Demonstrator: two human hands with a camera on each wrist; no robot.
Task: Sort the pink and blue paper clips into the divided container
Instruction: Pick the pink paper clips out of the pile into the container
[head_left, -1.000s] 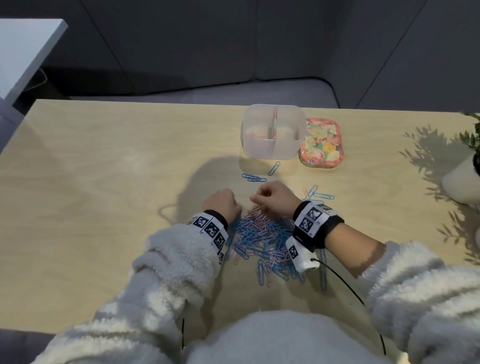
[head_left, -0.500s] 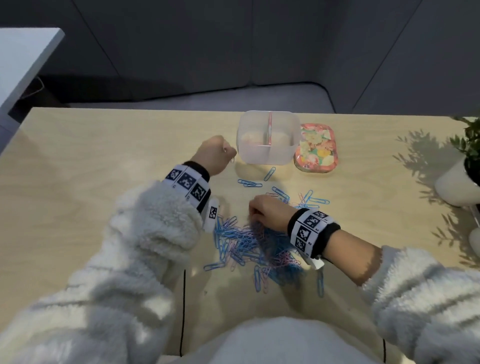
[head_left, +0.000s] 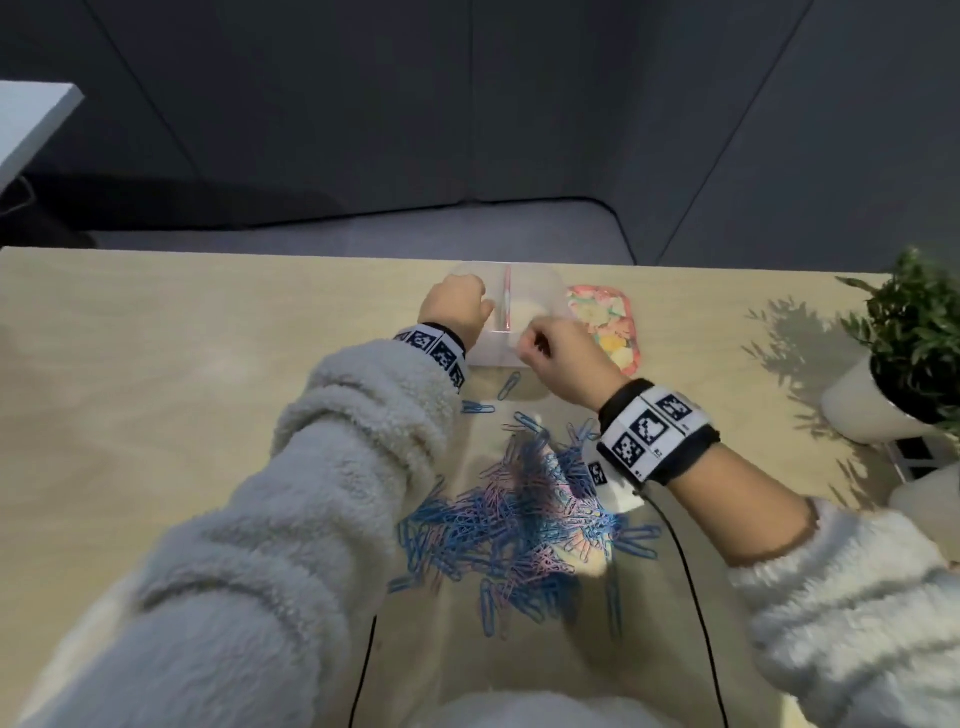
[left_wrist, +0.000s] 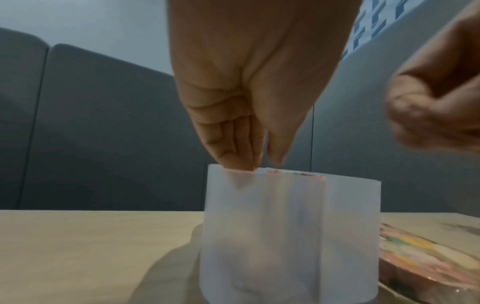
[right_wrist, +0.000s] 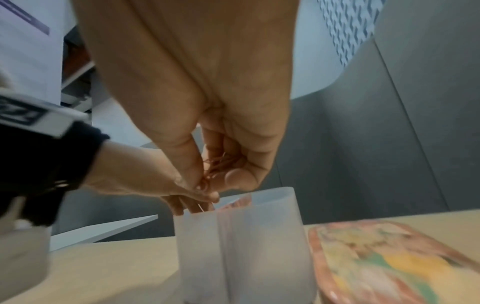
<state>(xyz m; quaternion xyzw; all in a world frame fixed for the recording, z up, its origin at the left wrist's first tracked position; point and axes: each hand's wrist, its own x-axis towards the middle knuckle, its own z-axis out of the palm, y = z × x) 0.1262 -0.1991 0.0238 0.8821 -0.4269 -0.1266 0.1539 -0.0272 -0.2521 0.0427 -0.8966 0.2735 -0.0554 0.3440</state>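
A mixed pile of pink and blue paper clips (head_left: 519, 514) lies on the wooden table in front of me. Behind it stands the frosted divided container (head_left: 540, 283) with a pink divider (head_left: 506, 301). My left hand (head_left: 480, 306) hangs over its left compartment, straight fingers (left_wrist: 233, 156) and thumb pointing down at the rim. The right wrist view shows a thin clip wire (right_wrist: 200, 207) under those fingers. My right hand (head_left: 530, 348) hovers at the container's near right side. Its curled fingers grip a bunch of pink clips (right_wrist: 218, 164) above the container (right_wrist: 246, 246).
A colourful patterned lid (head_left: 608, 332) lies right of the container. A few loose blue clips (head_left: 478, 408) lie between the container and the pile. A potted plant (head_left: 883, 405) stands at the table's right edge. A black cable (head_left: 691, 597) runs from my right wrist.
Both hands left the pile for the container. The left moved from beside it to above the left compartment; the right rose off the pile carrying pink clips.
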